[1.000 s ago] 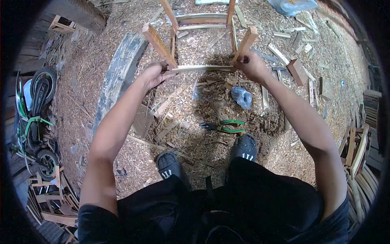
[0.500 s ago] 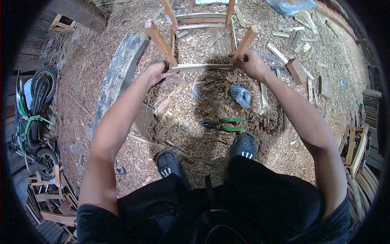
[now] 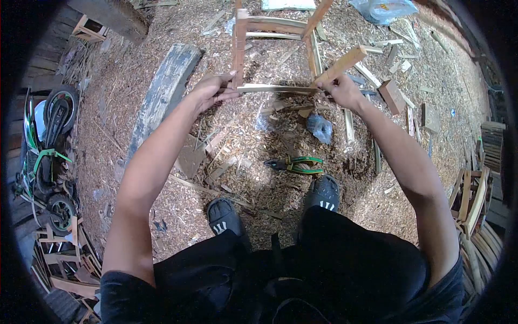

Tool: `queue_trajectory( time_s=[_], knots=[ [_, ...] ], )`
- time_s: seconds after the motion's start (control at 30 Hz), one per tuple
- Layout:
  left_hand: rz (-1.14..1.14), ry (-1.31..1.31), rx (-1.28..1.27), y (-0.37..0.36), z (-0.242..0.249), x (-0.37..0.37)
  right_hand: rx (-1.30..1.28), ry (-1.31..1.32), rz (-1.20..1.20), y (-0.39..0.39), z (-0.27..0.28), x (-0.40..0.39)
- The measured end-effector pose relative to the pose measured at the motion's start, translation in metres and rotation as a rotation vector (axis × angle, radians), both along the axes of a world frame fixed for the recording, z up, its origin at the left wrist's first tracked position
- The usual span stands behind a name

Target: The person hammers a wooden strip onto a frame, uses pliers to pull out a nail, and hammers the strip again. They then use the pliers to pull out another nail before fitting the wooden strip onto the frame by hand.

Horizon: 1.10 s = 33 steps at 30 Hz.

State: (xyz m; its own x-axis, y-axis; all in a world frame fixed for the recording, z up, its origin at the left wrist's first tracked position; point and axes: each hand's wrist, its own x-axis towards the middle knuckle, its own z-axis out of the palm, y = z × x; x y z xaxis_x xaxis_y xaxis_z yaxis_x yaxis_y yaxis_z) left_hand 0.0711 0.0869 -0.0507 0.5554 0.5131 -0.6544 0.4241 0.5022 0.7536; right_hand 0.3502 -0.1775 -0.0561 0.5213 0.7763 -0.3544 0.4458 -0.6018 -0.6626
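Observation:
A wooden frame (image 3: 276, 26) with several upright legs stands on the chip-strewn ground at the top centre. My left hand (image 3: 211, 92) grips its near left corner, thumb against the leg and fingers under the near rail. At the near right corner, my right hand (image 3: 345, 93) has its fingers closed round the joint of rail and leg. The near rail (image 3: 278, 88) runs between both hands. Its right leg (image 3: 345, 63) leans outward to the right. Green-handled pliers (image 3: 295, 164) and a clear plastic bag (image 3: 320, 129) lie between the frame and my feet.
A weathered plank (image 3: 164, 92) lies at the left. Wood blocks (image 3: 392, 97) and offcuts are scattered at the right. A green motorbike (image 3: 48, 156) is at the far left, above piled wood (image 3: 67, 264). Another plastic bag (image 3: 384, 9) lies at the upper right.
The frame has shifted slightly right and tilted, its legs now leaning more to the right. Both hands have moved right with it, still holding its near corners.

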Motion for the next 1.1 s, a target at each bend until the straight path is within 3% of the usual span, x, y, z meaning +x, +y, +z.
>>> queue_trajectory(
  time_s=[0.07,0.23,0.3,0.4,0.43,0.53,0.57,0.67,0.93,1.1],
  knots=[
    [-0.171,-0.025,-0.028,-0.001,0.015,0.002,0.007,0.028,-0.005,-0.002,-0.011,0.008],
    [-0.102,-0.025,-0.012,-0.012,0.027,0.009,-0.031,0.153,-0.134,-0.001,0.013,0.007],
    [-0.091,-0.017,-0.012,-0.015,0.031,0.013,0.282,0.113,-0.118,0.001,0.027,0.006],
    [-0.054,-0.088,-0.095,-0.015,0.035,0.016,0.347,0.224,-0.226,0.012,0.054,0.01],
    [-0.036,-0.089,-0.104,-0.014,0.036,0.017,0.333,0.122,-0.2,0.016,0.062,0.014],
    [-0.016,-0.117,-0.118,-0.005,0.037,0.016,0.325,0.244,-0.203,0.027,0.073,0.023],
    [-0.016,-0.146,-0.127,-0.001,0.035,0.015,0.285,0.172,-0.106,0.03,0.068,0.037],
    [0.02,-0.129,-0.082,0.004,0.04,0.013,0.242,0.167,-0.095,0.035,0.093,0.026],
    [0.124,-0.13,-0.095,0.009,0.032,0.01,0.22,0.18,-0.085,0.042,0.099,0.026],
    [0.13,-0.124,-0.104,0.011,0.03,0.01,0.349,0.197,-0.112,0.043,0.092,0.024]
  ],
)
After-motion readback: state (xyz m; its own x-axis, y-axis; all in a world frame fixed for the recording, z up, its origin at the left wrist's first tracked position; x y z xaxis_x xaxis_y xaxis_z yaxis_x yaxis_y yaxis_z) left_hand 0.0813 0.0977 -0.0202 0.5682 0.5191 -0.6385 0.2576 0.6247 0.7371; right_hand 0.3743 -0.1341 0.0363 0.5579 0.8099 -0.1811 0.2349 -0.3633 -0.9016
